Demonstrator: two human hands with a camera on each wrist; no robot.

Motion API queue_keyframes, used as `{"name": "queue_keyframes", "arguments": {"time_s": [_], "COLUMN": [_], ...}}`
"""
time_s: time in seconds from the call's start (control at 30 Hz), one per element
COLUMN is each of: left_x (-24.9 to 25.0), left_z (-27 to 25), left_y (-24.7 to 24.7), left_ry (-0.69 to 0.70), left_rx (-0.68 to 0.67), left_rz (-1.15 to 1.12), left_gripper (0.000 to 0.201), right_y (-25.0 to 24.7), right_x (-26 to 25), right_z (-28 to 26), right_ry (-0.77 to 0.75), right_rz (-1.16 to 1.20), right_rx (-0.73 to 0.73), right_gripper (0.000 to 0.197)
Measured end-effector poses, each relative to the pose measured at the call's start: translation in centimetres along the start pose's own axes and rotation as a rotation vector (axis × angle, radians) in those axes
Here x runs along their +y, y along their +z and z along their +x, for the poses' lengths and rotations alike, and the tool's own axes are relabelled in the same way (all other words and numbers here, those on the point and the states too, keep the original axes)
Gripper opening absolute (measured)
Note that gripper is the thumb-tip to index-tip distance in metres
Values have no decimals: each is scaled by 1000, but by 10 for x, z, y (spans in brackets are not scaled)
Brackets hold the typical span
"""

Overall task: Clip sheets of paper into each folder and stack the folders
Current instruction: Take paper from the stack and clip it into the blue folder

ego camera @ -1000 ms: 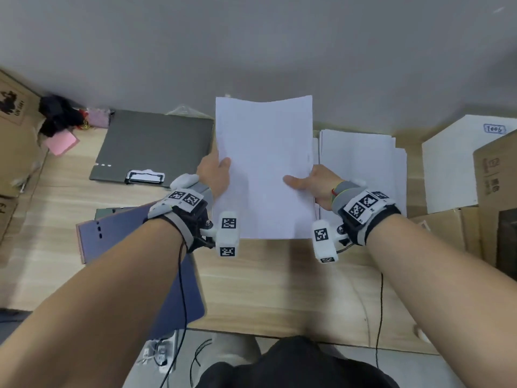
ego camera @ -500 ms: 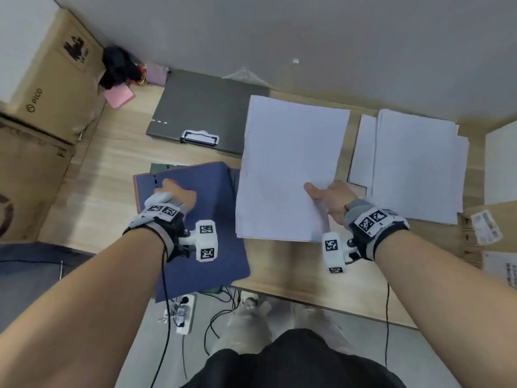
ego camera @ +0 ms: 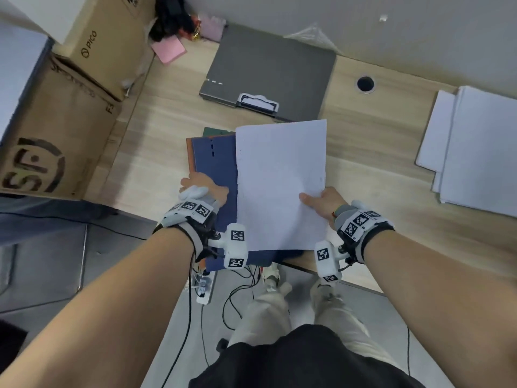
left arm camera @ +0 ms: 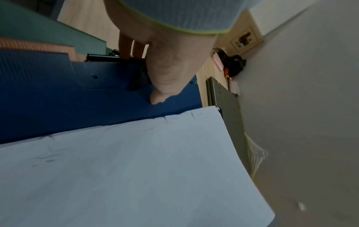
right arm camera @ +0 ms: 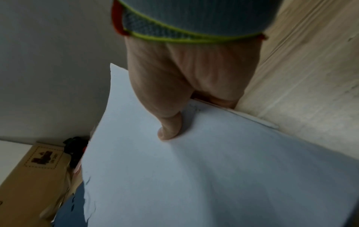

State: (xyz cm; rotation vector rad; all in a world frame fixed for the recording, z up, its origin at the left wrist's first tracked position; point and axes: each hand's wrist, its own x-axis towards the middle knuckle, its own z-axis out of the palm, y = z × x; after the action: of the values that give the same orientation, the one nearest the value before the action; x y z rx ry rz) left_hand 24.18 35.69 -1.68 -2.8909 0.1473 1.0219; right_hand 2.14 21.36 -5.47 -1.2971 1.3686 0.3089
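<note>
A blue folder [ego camera: 215,163] lies on top of an orange folder [ego camera: 190,155] and a green folder [ego camera: 215,131] at the desk's front edge. My left hand [ego camera: 201,189] grips the blue folder's left edge. In the left wrist view its thumb presses the blue folder [left arm camera: 58,99] and its fingers curl over the black clip [left arm camera: 104,58]. My right hand [ego camera: 321,203] pinches a bundle of white sheets [ego camera: 279,186] at their right edge, thumb on top. The sheets [right arm camera: 194,176] hang slightly bent over the folder's right half, and their left edge [left arm camera: 136,169] stops short of the clip.
A grey folder [ego camera: 268,71] with a silver clip [ego camera: 258,102] lies at the back of the desk. A loose pile of white paper [ego camera: 475,149] sits at the right. Cardboard boxes [ego camera: 70,107] stand at the left. A cable hole [ego camera: 365,84] is in the desktop.
My left hand let go of the sheets and took hold of the blue folder's clip edge. My right hand alone carried the sheets left, over the blue folder.
</note>
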Motion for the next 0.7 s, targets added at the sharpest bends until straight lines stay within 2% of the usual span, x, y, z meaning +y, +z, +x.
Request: {"name": "queue_keyframes", "arguments": {"time_s": [0.13, 0.2, 0.27, 0.3, 0.33, 0.43, 0.5, 0.57, 0.7], "left_x": [-5, -3, 5, 10, 19, 50, 75, 107, 155], "left_z": [11, 12, 11, 10, 7, -11, -27, -49, -92], "left_y": [0, -3, -5, -8, -9, -12, -7, 9, 47], "left_ry": [-3, 13, 90, 137, 185, 303, 382, 445, 573], "left_rx": [-4, -8, 4, 9, 8, -40, -97, -160, -262], "left_rz": [-195, -261, -314, -342, -368, -456, -482, -490, -402], "left_gripper": [80, 79, 74, 74, 73, 69, 65, 62, 42], "right_y": [-3, -5, -14, -19, -26, -49, -77, -117, -181], "right_x": [6, 12, 25, 31, 41, 34, 43, 58, 103], "right_z": [5, 10, 19, 22, 26, -4, -14, -31, -41], "right_ry": [29, 24, 19, 17, 6, 21, 11, -12, 11], "right_rz": [-18, -7, 40, 76, 111, 163, 206, 279, 343], "right_rx": [26, 32, 5, 4, 23, 94, 166, 239, 316], "right_gripper": [79, 91, 122, 124, 112, 64, 47, 36, 38]}}
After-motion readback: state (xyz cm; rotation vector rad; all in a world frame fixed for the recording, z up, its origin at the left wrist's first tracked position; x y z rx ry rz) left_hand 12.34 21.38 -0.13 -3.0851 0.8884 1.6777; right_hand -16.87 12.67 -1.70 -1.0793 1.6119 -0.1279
